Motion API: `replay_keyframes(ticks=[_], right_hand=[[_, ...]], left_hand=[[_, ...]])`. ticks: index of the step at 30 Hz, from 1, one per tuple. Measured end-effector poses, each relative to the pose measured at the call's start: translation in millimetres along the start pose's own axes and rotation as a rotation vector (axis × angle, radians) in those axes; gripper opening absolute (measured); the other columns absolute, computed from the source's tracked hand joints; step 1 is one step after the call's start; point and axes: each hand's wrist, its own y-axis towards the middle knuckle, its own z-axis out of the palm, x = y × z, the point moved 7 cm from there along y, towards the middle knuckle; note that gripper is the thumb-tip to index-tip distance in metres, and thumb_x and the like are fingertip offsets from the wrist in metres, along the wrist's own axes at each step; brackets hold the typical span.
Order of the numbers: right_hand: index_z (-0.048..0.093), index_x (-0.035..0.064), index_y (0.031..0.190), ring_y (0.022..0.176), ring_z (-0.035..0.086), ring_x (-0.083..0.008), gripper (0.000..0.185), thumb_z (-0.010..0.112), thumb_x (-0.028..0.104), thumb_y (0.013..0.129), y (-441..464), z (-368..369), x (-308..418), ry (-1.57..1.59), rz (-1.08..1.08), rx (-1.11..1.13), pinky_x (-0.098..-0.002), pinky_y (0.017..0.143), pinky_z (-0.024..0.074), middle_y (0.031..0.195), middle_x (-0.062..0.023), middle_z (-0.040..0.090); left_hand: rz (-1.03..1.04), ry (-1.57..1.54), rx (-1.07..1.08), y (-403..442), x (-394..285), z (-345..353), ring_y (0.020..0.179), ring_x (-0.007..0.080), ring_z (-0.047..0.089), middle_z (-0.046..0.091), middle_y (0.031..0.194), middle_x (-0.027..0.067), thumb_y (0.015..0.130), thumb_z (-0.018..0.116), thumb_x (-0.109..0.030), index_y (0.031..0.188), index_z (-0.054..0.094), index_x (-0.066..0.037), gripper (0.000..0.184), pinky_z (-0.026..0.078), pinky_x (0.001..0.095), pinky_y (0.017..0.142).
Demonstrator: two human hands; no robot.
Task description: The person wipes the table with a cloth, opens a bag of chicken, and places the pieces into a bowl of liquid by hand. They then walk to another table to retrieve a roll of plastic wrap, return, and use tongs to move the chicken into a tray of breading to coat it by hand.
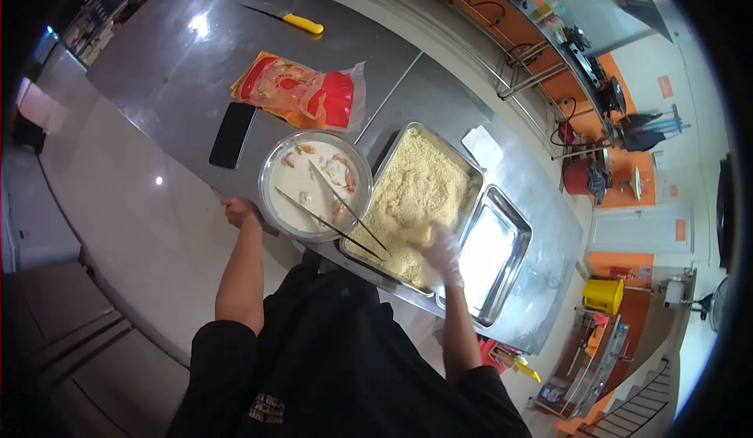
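My left hand (239, 211), bare and curled closed, is at the near table edge beside a clear round bowl (268, 217); whatever its fingers may hold is hidden. In the bowl, orange-tinged pieces of food (340, 173) sit partly covered in creamy white liquid (294, 212). Metal tongs (329, 225) lean across the bowl's rim, their other ends over the crumb tray. My right hand (441, 254), in a clear glove, is low over pale yellow crumbs (416, 175) in a deep metal tray (474, 175). Motion smears its fingers, and I cannot tell whether they hold anything.
A second metal tray (524, 238) stands right of the crumbs, with white paper (482, 147) behind. Beyond the bowl lie a black phone (232, 135), a red-and-clear food bag (302, 93) and a yellow-handled knife (303, 23). The steel table's (172, 69) near edge borders my body.
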Motion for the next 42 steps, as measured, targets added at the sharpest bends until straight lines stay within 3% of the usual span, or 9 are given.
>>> replay_keyframes(ticks=[5,17,20,22,27,31,33,39,42], right_hand=[[0.053,0.0024,0.108,0.078,0.059,-0.0278,0.049,0.070,0.030,0.071,-8,83,-22,-0.288,-0.034,-0.337,-0.0385,0.070,0.0486,0.084,-0.0134,0.059],[0.063,0.0023,0.099,0.059,0.061,-0.0150,0.033,0.068,0.026,0.077,64,-39,-23,1.029,0.103,-0.133,-0.0283,0.054,0.0503,0.072,-0.0112,0.066],[0.061,0.0033,0.105,0.059,0.061,-0.0137,0.036,0.066,0.027,0.079,76,-35,-59,0.959,0.246,-0.106,-0.0267,0.053,0.0507,0.077,-0.0079,0.067],[0.059,0.0028,0.108,0.066,0.063,-0.0140,0.039,0.065,0.029,0.080,93,-14,-90,0.280,-0.092,-0.392,-0.0285,0.055,0.0513,0.089,-0.0101,0.066],[0.055,0.0032,0.111,0.078,0.063,-0.0219,0.042,0.062,0.030,0.079,91,49,-71,-0.831,-0.209,-0.236,-0.0286,0.061,0.0520,0.094,-0.0117,0.064],[0.056,0.0019,0.109,0.077,0.064,-0.0219,0.035,0.055,0.026,0.083,117,60,-103,-0.438,-0.040,-0.091,-0.0294,0.065,0.0519,0.095,-0.0137,0.064],[0.063,0.0034,0.095,0.082,0.062,-0.0222,0.028,0.049,0.026,0.086,90,-12,-35,0.622,-0.071,-0.010,-0.0342,0.071,0.0496,0.085,-0.0153,0.064],[0.062,0.0023,0.099,0.089,0.061,-0.0298,0.033,0.052,0.030,0.085,142,-47,22,0.056,-0.265,-0.496,-0.0392,0.078,0.0476,0.097,-0.0165,0.063],[0.062,0.0034,0.098,0.085,0.060,-0.0319,0.030,0.053,0.029,0.083,172,-18,47,-0.115,-0.188,-0.246,-0.0395,0.077,0.0467,0.091,-0.0181,0.063]], left_hand=[[-0.019,-0.017,0.032,-4,-1,-1,0.100,0.0438,0.054,0.057,0.102,0.0308,0.091,0.015,-0.041,0.095,0.059,0.013,0.070,0.039,0.0454,0.095],[-0.044,-0.022,0.024,-10,-4,-4,0.099,0.0434,0.055,0.057,0.102,0.0311,0.091,0.016,-0.041,0.094,0.060,0.013,0.070,0.041,0.0459,0.094],[-0.023,0.031,0.013,1,1,2,0.099,0.0437,0.055,0.057,0.101,0.0316,0.091,0.015,-0.042,0.092,0.060,0.012,0.070,0.041,0.0461,0.093],[-0.047,0.017,0.021,-12,-7,-6,0.100,0.0439,0.054,0.057,0.101,0.0317,0.091,0.015,-0.042,0.092,0.060,0.012,0.070,0.041,0.0461,0.093],[-0.050,-0.008,0.075,-8,-6,-1,0.100,0.0444,0.054,0.057,0.101,0.0317,0.090,0.014,-0.042,0.092,0.061,0.012,0.071,0.041,0.0460,0.094],[-0.040,0.008,0.028,4,2,3,0.100,0.0442,0.054,0.057,0.102,0.0307,0.090,0.013,-0.041,0.095,0.060,0.012,0.071,0.040,0.0463,0.094],[-0.047,0.019,0.041,-1,1,3,0.100,0.0440,0.054,0.057,0.102,0.0305,0.090,0.013,-0.041,0.096,0.059,0.012,0.070,0.040,0.0463,0.094],[-0.120,-0.028,0.053,-15,-2,-5,0.101,0.0426,0.054,0.055,0.107,0.0309,0.090,0.015,-0.041,0.099,0.058,0.013,0.069,0.040,0.0452,0.094],[-0.069,-0.045,0.047,-9,-3,-3,0.103,0.0423,0.053,0.055,0.108,0.0304,0.089,0.016,-0.040,0.100,0.057,0.013,0.068,0.039,0.0449,0.094]])
